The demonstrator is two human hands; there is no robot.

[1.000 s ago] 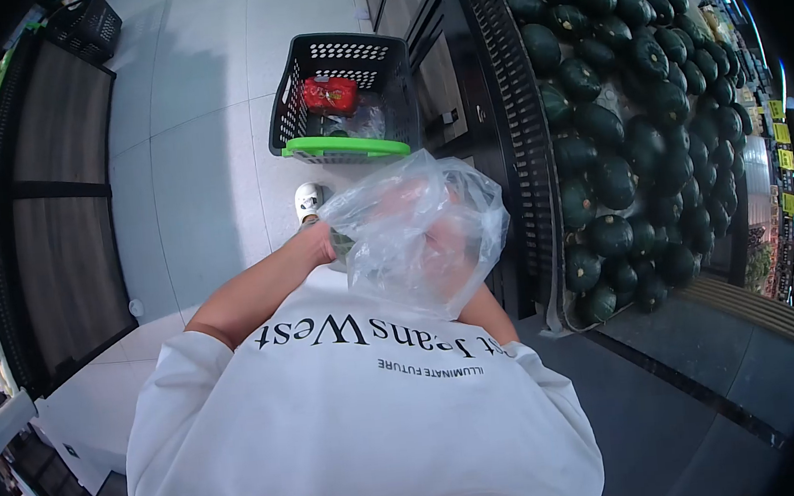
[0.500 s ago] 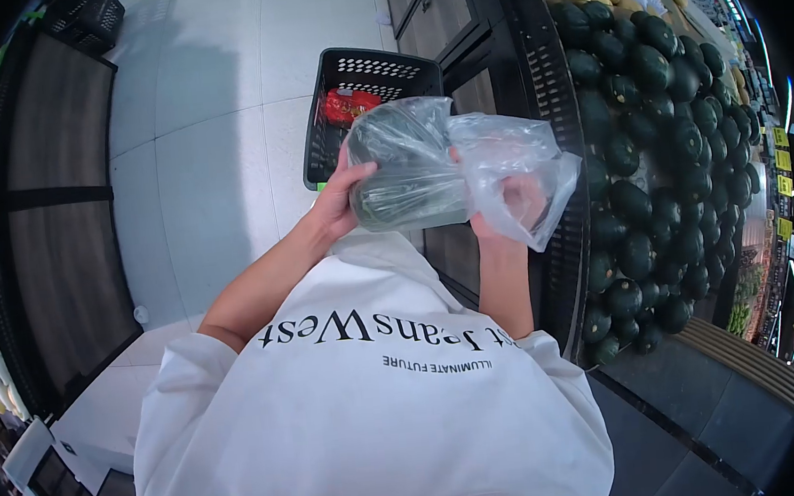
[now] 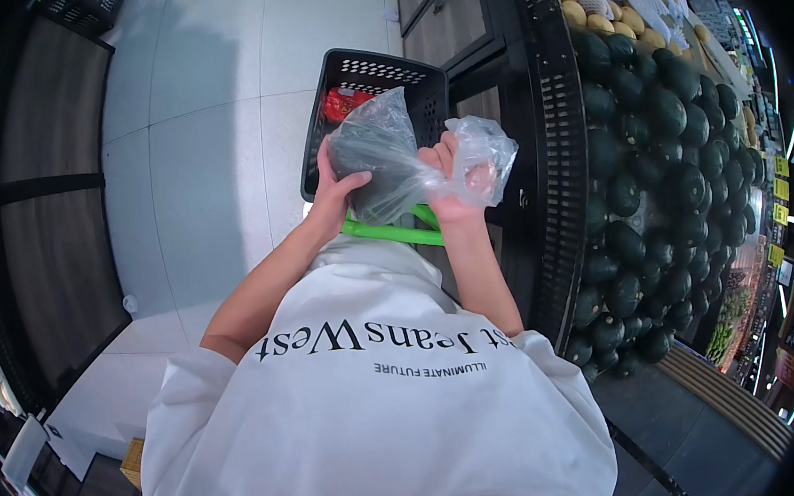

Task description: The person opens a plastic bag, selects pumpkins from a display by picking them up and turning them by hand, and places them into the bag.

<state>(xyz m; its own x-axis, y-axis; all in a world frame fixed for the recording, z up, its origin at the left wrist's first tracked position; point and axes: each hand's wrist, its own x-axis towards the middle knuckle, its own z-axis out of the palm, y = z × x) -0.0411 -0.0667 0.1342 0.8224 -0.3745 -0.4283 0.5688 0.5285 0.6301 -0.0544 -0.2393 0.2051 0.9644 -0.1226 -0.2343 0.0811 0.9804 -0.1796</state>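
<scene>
A clear plastic bag (image 3: 380, 160) is held over the basket, its neck gathered and twisted. Something dark and rounded shows through the bag, but its kind is hard to make out. My left hand (image 3: 335, 192) cups the bag's full end, thumb on top. My right hand (image 3: 452, 172) is closed round the gathered neck, with the loose end puffing out beyond the fingers. Below lies a black shopping basket (image 3: 330, 74) with a green handle (image 3: 391, 234). A red package (image 3: 343, 102) sits in the basket, partly covered by the bag.
To the right, a black-edged display stand (image 3: 553, 140) bears many dark green squashes (image 3: 642, 184), with yellowish melons (image 3: 617, 7) behind them. Another stand (image 3: 61, 240) runs along the left. A second black basket (image 3: 84, 11) stands far left on the tiled floor (image 3: 207, 123).
My right hand has moved left, closer to my left hand, and the bag's neck is tighter. The bag has shifted slightly left, uncovering the basket's green handle.
</scene>
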